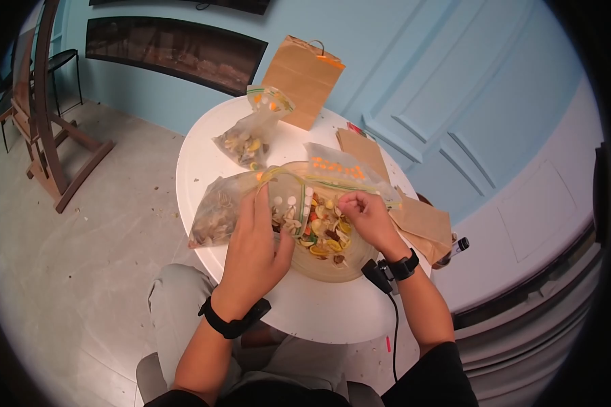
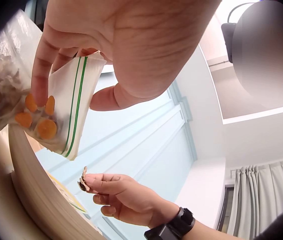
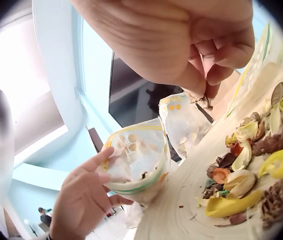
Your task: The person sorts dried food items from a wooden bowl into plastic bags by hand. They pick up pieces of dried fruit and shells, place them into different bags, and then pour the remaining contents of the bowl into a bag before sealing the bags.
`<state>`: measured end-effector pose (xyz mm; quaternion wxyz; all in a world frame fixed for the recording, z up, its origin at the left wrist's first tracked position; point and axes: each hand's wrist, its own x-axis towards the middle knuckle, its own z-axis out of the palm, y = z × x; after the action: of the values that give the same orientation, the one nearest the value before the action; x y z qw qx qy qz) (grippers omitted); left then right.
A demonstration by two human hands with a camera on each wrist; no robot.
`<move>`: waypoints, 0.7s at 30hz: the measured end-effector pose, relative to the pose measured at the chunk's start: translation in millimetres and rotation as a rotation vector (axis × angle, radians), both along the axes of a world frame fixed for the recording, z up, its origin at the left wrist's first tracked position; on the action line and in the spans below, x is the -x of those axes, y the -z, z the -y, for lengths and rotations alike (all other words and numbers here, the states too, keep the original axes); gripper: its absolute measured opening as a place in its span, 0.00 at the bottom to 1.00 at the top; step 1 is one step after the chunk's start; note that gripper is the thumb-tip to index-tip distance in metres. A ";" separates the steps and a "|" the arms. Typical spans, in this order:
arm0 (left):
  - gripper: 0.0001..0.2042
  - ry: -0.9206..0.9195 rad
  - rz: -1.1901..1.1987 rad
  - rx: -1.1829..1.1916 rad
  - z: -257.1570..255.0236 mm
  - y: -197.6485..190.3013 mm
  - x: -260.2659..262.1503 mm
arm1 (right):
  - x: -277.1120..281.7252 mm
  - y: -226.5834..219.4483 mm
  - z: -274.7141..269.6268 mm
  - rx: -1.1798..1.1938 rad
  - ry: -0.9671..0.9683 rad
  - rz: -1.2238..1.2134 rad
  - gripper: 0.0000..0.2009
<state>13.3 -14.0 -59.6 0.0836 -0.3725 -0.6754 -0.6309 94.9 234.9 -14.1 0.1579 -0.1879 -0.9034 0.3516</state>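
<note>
A wide round bowl holds mixed dried pieces in yellow, brown, orange and green. My left hand holds the mouth of a clear zip bag at the bowl's left side; in the left wrist view the bag has a green seal line and orange dots. Over the bowl's right part, my right hand pinches a small dried piece, seen as a pale and dark bit in the left wrist view and a brownish one in the right wrist view.
Another filled zip bag and a tall paper bag stand at the back of the white table. An open zip bag lies over the bowl's back edge. Flat brown paper bags are at the right.
</note>
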 end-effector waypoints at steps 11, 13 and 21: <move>0.33 0.002 -0.019 0.007 -3.7 -0.7 -2.9 | 10.0 -30.2 67.2 0.012 -0.243 0.026 0.08; 0.34 -0.019 -0.046 0.010 -0.9 0.4 -1.1 | 8.1 -31.7 59.5 -0.120 -0.202 0.037 0.08; 0.33 -0.008 -0.005 0.025 2.1 -1.5 -0.7 | -24.4 -1.1 13.7 -0.380 -0.276 0.477 0.11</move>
<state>14.1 -16.1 -58.1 0.0834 -0.3723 -0.6845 -0.6211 119.4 221.3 -13.0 -0.0750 -0.1082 -0.9812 0.1408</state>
